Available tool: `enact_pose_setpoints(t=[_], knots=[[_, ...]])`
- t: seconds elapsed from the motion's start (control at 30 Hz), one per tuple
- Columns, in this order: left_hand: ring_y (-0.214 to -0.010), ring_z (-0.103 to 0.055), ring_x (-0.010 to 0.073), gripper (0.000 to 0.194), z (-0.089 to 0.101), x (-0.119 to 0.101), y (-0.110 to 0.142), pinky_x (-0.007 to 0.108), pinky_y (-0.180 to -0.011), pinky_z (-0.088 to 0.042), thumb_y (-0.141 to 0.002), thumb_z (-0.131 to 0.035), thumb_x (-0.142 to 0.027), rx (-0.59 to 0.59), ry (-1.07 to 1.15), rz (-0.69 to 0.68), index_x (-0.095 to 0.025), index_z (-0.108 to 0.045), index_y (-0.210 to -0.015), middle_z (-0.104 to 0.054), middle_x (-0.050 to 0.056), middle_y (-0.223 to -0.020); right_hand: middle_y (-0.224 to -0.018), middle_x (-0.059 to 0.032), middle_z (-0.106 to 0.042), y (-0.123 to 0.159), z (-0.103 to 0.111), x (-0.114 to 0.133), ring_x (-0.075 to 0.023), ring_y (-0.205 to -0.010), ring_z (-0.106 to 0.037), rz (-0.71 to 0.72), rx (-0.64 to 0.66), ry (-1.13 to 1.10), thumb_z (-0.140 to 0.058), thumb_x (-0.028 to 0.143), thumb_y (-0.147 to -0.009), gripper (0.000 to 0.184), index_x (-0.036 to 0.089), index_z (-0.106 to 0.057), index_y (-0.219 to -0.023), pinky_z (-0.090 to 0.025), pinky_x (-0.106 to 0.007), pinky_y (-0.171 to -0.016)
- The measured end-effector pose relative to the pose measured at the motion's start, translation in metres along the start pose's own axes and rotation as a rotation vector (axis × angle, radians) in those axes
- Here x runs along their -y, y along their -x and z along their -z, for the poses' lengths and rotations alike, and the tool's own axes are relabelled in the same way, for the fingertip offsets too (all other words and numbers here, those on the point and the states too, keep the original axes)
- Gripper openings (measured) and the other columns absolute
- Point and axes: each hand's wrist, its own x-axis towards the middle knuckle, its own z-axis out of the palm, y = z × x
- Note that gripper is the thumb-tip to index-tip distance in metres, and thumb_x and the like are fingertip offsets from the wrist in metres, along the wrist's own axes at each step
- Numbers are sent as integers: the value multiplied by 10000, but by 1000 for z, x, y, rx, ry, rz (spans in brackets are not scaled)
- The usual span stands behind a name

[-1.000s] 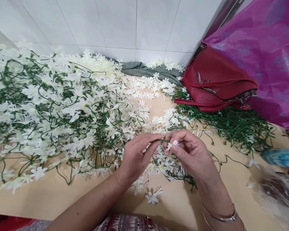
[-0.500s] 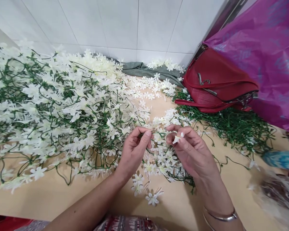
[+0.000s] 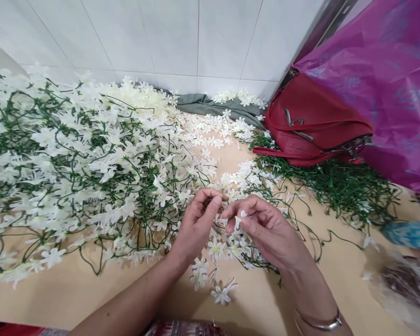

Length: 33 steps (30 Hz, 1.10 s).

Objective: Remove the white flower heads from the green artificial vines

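My left hand [image 3: 196, 224] is pinched shut just above a cluster of white artificial flowers [image 3: 231, 242]; it seems to grip a thin green stem, hard to make out. My right hand [image 3: 262, 228] is closed on a small white flower [image 3: 238, 219] held between thumb and fingers. The two hands nearly touch at their fingertips. A large heap of white flowers on green wire stems [image 3: 91, 163] lies to the left. A few loose flowers [image 3: 221, 294] lie on the beige surface [image 3: 73, 294] near my wrists.
A red handbag [image 3: 311, 126] rests at the back right on a pile of bare green stems [image 3: 339, 186]. Purple plastic sheeting [image 3: 388, 79] hangs on the right. A grey cloth [image 3: 210, 105] lies by the white tiled wall [image 3: 196, 37]. A clear bag [image 3: 402, 284] sits at the lower right.
The hands drew apart, then came back close together. My right hand lowered and moved left with the small flower still in it.
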Motion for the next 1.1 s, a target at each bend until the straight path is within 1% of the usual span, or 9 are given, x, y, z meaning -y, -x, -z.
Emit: enact_pose_setpoints(t=[0.1,0.3,0.43,0.57,0.7,0.77,0.93,1.03,1.1], knots=[[-834,-604,135,199,2,3,-4,261,-806,-502,-979,-663,-389,-63,145,37,-198,-671,-921,-685,38,-965,-976,-51,-771,1,0,-3,-156,-775,-714,-65,102,-7,-778,358,-899,191,224,-644,-876,-585,-337,-797],[-775,-678,114,277,5,4,-13,255,-795,-549,-772,-890,-346,-120,384,112,-203,-764,-971,-772,30,-905,-809,-21,-751,2,9,0,-130,-643,-695,-153,126,32,-786,352,-894,190,205,-668,-865,-564,-265,-649],[-672,-639,82,270,9,0,-16,214,-647,-513,-806,-861,-366,-89,380,109,-207,-791,-1013,-801,52,-963,-723,-9,-736,6,16,5,-124,-600,-695,-271,240,97,-763,339,-914,172,200,-670,-874,-536,-237,-597],[-489,-447,30,246,9,-4,-14,199,-466,-354,-893,-775,-388,-23,359,106,-219,-779,-1071,-800,53,-1012,-823,-31,-762,8,19,6,-125,-650,-718,-261,266,49,-762,335,-917,165,202,-669,-887,-553,-246,-636],[-441,-267,18,243,10,-7,-12,207,-432,-270,-984,-671,-377,23,394,98,-226,-756,-1155,-793,43,-1041,-1099,-76,-768,6,19,6,-126,-724,-719,-140,142,20,-779,322,-905,154,209,-680,-870,-576,-272,-711],[-475,-358,14,246,10,-7,-11,186,-498,-362,-979,-689,-333,65,418,98,-225,-740,-1194,-787,36,-1070,-1145,-68,-746,5,19,7,-113,-730,-695,-77,39,19,-800,320,-888,150,211,-707,-843,-567,-256,-717],[-770,-658,88,398,9,-3,-10,234,-841,-513,-949,-740,-266,160,434,58,-189,-626,-1322,-755,16,-965,-974,2,-718,0,17,5,-50,-594,-604,-10,-144,-102,-859,310,-830,125,241,-759,-855,-495,-188,-610],[-696,-633,84,427,8,-2,-9,257,-813,-517,-995,-679,-259,157,320,10,-199,-519,-1386,-746,10,-944,-868,15,-704,-3,14,2,-53,-606,-594,31,-254,-123,-901,315,-780,155,239,-770,-815,-480,-173,-614],[-626,-588,82,294,8,-4,-9,252,-718,-508,-1006,-652,-279,185,212,-26,-183,-572,-1273,-747,16,-903,-830,14,-703,-4,12,0,-60,-613,-596,34,-295,-111,-926,329,-745,182,236,-779,-798,-480,-178,-623]])
